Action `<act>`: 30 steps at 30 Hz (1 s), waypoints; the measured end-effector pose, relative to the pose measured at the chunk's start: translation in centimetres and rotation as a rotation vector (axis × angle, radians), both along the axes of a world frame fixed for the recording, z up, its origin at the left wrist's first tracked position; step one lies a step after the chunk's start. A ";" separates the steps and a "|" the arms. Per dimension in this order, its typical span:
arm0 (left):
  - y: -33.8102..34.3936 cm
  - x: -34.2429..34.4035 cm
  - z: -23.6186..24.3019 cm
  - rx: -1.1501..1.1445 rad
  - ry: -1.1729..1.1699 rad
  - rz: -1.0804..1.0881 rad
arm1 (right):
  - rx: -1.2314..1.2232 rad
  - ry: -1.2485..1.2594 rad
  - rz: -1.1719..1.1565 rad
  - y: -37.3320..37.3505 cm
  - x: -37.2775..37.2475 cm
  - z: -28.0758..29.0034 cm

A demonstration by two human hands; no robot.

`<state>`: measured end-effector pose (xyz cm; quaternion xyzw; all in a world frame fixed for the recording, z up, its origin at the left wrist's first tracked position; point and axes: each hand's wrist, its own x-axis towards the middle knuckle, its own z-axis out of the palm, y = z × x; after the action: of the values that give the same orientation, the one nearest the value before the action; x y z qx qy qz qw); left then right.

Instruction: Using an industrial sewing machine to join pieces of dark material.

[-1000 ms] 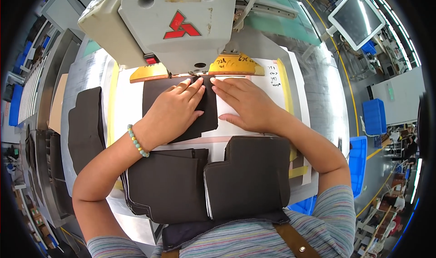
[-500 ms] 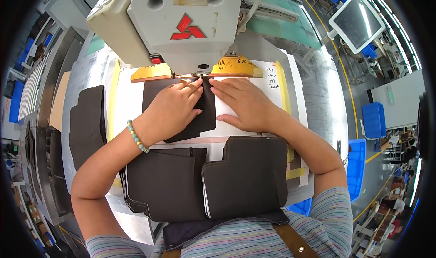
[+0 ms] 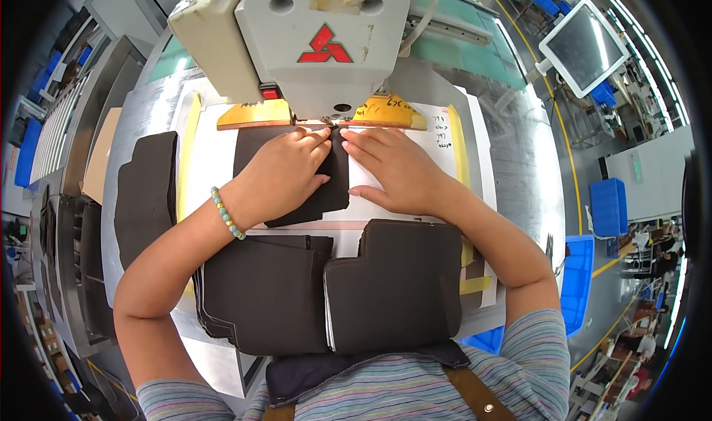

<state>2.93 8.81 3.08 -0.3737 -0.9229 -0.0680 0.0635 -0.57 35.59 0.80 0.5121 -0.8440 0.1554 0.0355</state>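
A black fabric piece (image 3: 330, 187) lies on a white sheet (image 3: 210, 161) below the head of a white sewing machine (image 3: 319, 87). My left hand (image 3: 285, 175) rests flat across it, fingers stretched toward the middle of the clamp. At the piece's right edge lies my right hand (image 3: 404, 170), its fingertips on the fabric and its palm over the sheet. Both hands are open. Just beyond the fingertips, a left yellow clamp plate (image 3: 256, 114) and a right yellow clamp plate (image 3: 389, 115) stand along the fabric's far edge. The fingers partly hide that edge.
Two stacks of cut black pieces, a left stack (image 3: 263, 295) and a right stack (image 3: 400, 291), lie near my body. Another black pile (image 3: 144, 198) sits at the left. Yellow tape (image 3: 457, 150) borders the sheet. A screen (image 3: 584, 48) and a blue bin (image 3: 578, 276) stand at the right.
The machine has shifted slightly right in the view and the near stacks slightly left and up, as the camera moved. Both hands keep nearly the same place on the fabric.
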 end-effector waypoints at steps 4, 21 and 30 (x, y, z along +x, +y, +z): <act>0.2 0.3 0.4 0.007 0.012 0.004 | -0.029 0.014 0.020 0.3 0.1 -0.1; -12.3 6.5 4.1 0.617 -0.553 0.426 | -0.687 -0.957 -0.321 7.8 5.6 3.8; -12.5 7.2 3.0 1.340 -1.061 0.551 | -0.888 -1.072 -0.459 2.5 13.0 2.4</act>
<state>10.13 -3.66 6.05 0.0568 -0.6546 -0.7383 -0.1523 12.40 38.07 3.24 0.1132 -0.6890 0.7008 -0.1464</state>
